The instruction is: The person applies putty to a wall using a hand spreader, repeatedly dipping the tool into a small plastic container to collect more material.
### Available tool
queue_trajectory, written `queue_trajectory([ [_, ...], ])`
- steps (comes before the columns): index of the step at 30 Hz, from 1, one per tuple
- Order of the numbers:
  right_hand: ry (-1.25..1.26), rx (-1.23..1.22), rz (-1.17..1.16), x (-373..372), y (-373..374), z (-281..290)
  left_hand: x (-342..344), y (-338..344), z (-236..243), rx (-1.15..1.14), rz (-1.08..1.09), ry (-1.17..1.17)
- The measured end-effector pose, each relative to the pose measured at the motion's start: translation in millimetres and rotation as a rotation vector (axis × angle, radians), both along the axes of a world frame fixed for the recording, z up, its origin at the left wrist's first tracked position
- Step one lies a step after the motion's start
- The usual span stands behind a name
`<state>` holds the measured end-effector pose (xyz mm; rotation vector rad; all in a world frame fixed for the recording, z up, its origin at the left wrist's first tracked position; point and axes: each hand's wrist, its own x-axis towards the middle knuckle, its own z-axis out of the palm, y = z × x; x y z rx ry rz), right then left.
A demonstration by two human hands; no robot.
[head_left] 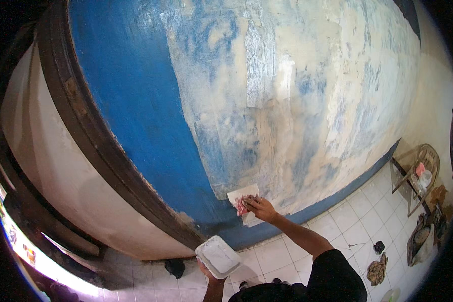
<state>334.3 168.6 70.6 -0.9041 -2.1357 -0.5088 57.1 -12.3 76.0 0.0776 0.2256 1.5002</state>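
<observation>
My right hand (259,206) grips a wide pale scraper (234,198) with reddish smears, pressed against the lower part of a blue wall (126,90) that is largely coated in patchy white filler (312,100). My left hand (204,269), lower and nearer me, holds a white rectangular tray (217,254) with pale paste inside; most of those fingers are hidden under it.
A plastic chair (432,156) with a pink item and white container stands at the right, near sacks (423,236). A crumpled brown bag (376,272) and dark bags (173,268) lie on the tiled floor (345,216). A dark frame (65,95) borders the wall's left.
</observation>
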Motion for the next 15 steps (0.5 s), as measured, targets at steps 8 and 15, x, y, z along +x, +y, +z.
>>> queue_trajectory([
  [8, 0.014, -0.059, 0.071, 7.2, -26.2, 89.7, -2.3, -1.6, -33.4, 0.0, 0.014, 0.199],
  [15, 0.283, 0.499, -0.011, -0.6, -6.6, 281.1, -7.8, 3.6, -54.3, 0.048, -0.063, 0.16],
])
